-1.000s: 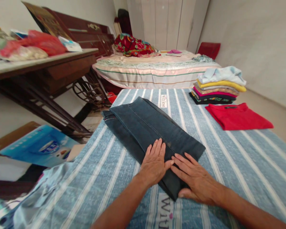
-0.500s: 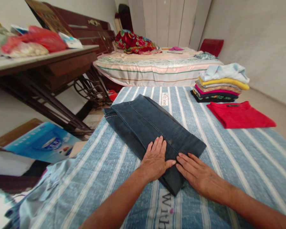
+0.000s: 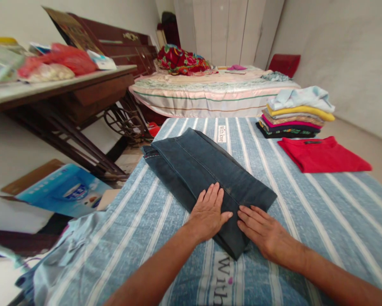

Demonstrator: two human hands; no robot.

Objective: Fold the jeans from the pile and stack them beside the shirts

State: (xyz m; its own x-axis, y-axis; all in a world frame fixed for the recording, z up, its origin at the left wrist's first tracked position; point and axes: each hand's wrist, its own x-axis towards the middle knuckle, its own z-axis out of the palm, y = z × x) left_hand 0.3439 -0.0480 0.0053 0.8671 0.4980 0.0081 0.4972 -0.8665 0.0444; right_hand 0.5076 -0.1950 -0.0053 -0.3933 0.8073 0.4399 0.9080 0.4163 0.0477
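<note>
Dark blue jeans [image 3: 197, 159], folded into a long flat bundle, lie at a slant on the striped blue bedspread [image 3: 152, 238]. My left hand [image 3: 208, 212] rests palm down on the near part of the jeans, fingers stretched out and thumb to the side. Beside it, my right hand [image 3: 261, 227] lies with straight fingers on the near right edge of the jeans. Neither hand grips the cloth. The undersides of both hands are hidden.
A folded red shirt [image 3: 325, 155] lies at the right, in front of a stack of folded clothes [image 3: 293, 114]. To the left are a sewing-machine table [image 3: 114, 76] and a blue box [image 3: 66, 191]. Another bed [image 3: 210, 97] stands behind.
The whole view has shifted slightly, so things appear a little further right and lower. Both hands stay on the jeans, with only a slight widening of the gap between them.
</note>
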